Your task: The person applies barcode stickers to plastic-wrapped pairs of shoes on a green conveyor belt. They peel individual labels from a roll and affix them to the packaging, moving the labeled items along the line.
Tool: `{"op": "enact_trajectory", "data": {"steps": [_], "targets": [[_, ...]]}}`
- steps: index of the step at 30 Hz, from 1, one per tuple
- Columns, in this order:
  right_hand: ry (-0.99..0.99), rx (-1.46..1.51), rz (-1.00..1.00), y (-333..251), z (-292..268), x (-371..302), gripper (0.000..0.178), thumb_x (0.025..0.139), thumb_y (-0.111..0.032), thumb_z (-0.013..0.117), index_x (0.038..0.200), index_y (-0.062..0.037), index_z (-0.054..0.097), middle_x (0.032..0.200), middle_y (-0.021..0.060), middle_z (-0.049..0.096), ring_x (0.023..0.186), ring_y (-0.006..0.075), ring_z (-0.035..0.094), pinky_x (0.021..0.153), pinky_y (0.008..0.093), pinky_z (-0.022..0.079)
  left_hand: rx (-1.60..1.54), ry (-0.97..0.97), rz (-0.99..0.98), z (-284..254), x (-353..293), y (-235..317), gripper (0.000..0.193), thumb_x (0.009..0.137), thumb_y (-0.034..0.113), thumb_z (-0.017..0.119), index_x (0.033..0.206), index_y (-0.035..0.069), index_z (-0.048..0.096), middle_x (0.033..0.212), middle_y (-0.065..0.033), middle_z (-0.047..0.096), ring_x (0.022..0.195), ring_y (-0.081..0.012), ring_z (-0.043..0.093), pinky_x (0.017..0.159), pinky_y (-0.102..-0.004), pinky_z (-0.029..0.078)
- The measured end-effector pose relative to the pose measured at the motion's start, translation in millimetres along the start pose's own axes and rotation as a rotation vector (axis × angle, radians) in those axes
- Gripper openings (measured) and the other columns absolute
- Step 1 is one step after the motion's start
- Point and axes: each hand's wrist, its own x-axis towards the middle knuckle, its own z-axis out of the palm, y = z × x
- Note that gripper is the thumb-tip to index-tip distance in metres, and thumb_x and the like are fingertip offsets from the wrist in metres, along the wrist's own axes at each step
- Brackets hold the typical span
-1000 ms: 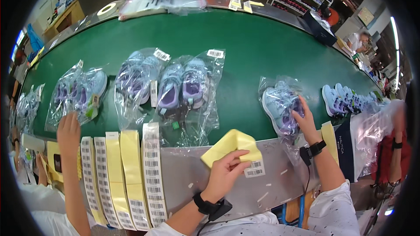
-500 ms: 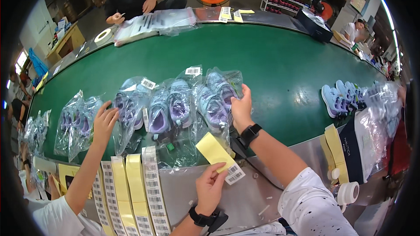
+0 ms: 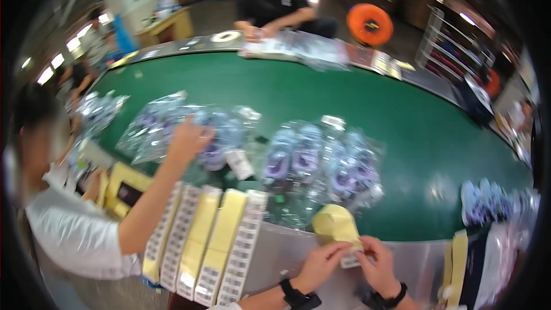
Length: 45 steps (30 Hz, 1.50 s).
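Near the table's front edge, my left hand [image 3: 321, 264] pinches a yellow-backed strip of labels [image 3: 336, 222], which curls up and away from the fingers. Close beside it, my right hand [image 3: 380, 265] is closed at the strip's near end, where a small white label [image 3: 350, 260] shows between the two hands. Just beyond them lies a pair of light blue and purple shoes [image 3: 350, 167] in a clear plastic bag. Another bagged pair [image 3: 294, 152] lies to its left, with a white tag on the bag. Motion blurs fine detail.
At left, a co-worker's hand [image 3: 192, 138] reaches over more bagged shoes [image 3: 224, 135]. Several label strips [image 3: 209, 241] hang over the front edge. Unbagged shoes [image 3: 482, 201] stand at the right on the green belt [image 3: 425, 138]. Across sits a person in black [image 3: 275, 3] behind plastic bags [image 3: 298, 46].
My right hand has left the bagged shoes and come back to the label strip beside my left hand. The view has swung left. The co-worker's hand has moved onto the bagged shoes.
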Motion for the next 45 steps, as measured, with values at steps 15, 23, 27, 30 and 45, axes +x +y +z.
{"op": "enact_trajectory", "data": {"steps": [15,23,27,30,45], "targets": [[0.059,0.036,0.107,-16.2,-15.5,-17.8,0.005,0.089,-0.003,0.063,0.092,0.0009,0.066,0.085,0.002,0.061,0.073,0.0105,0.053,0.065,0.0236,0.044,-0.029,-0.193,0.088,4.1,-1.5,6.1,0.026,0.092,0.013,0.063,0.117,0.006,0.064,0.092,-0.0085,0.069,0.077,-0.0136,0.062,0.071,-0.0279,0.049],[0.158,-0.419,-0.37,-16.2,-8.2,-9.2,0.015,0.072,0.008,0.067,0.084,0.002,0.061,0.09,0.0139,0.054,0.079,0.0287,0.056,0.069,0.0347,0.047,-0.186,-0.29,-0.294,2.2,0.6,10.2,0.055,0.091,0.006,0.06,0.141,0.005,0.038,0.11,-0.0122,0.065,0.095,-0.0145,0.065,0.081,-0.0266,0.051],[0.2,-0.423,-0.466,-46.3,-32.2,15.6,0.012,0.075,0.006,0.066,0.084,0.0002,0.06,0.093,0.015,0.057,0.083,0.028,0.057,0.071,0.0341,0.047,-0.156,-0.234,-0.331,3.8,7.5,-15.4,0.056,0.09,0.0,0.058,0.141,0.002,0.036,0.117,-0.0135,0.062,0.1,-0.0153,0.064,0.083,-0.0269,0.051],[0.235,-0.068,-0.293,-48.3,-46.8,70.7,0.005,0.084,0.001,0.061,0.088,0.0015,0.059,0.104,0.0106,0.059,0.088,0.0193,0.058,0.078,0.0288,0.046,-0.22,-0.186,-0.279,0.0,6.0,-6.0,0.053,0.089,-0.003,0.06,0.137,0.0,0.039,0.118,-0.0138,0.06,0.1,-0.0151,0.064,0.084,-0.0274,0.051],[0.31,0.496,0.449,82.9,-50.1,317.1,0.069,0.074,0.0,0.071,0.136,-0.0071,0.04,0.083,0.0064,0.06,0.065,0.015,0.058,0.056,0.0319,0.049,-0.303,-0.083,-0.252,13.0,6.4,6.5,0.027,0.091,0.001,0.063,0.117,-0.003,0.058,0.098,-0.0061,0.065,0.087,-0.0089,0.062,0.077,-0.0226,0.051]]}}
